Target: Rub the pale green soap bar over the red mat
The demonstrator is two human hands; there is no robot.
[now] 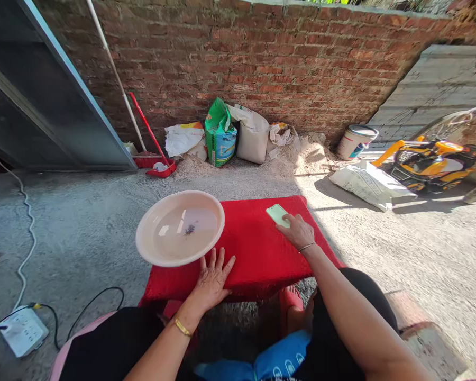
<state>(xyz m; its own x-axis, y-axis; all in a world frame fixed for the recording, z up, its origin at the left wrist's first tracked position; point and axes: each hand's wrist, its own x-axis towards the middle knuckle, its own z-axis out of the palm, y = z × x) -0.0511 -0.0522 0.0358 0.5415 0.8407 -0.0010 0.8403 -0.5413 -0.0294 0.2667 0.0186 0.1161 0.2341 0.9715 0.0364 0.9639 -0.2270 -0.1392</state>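
Note:
A low table under a red cloth (248, 233) stands in front of my knees. On its left part sits a wide pale pink basin (150, 251) of water, with a small dark clump (189, 229) in it that I cannot make out. My left hand (213, 280) lies flat on the cloth's near edge, fingers spread, just below the basin's rim. At the table's right side, my right hand (299, 231) grips the near end of a pale green phone (277, 214), which is at the cloth; its thumb and fingers are on the phone's edges.
A white power strip (24, 330) with cords lies on the floor at left. Against the brick wall stand a red dustpan (161, 166), a green bag (221, 137), a white sack (253, 137) and a bucket (356, 143). A yellow ride-on toy (436, 161) is at right.

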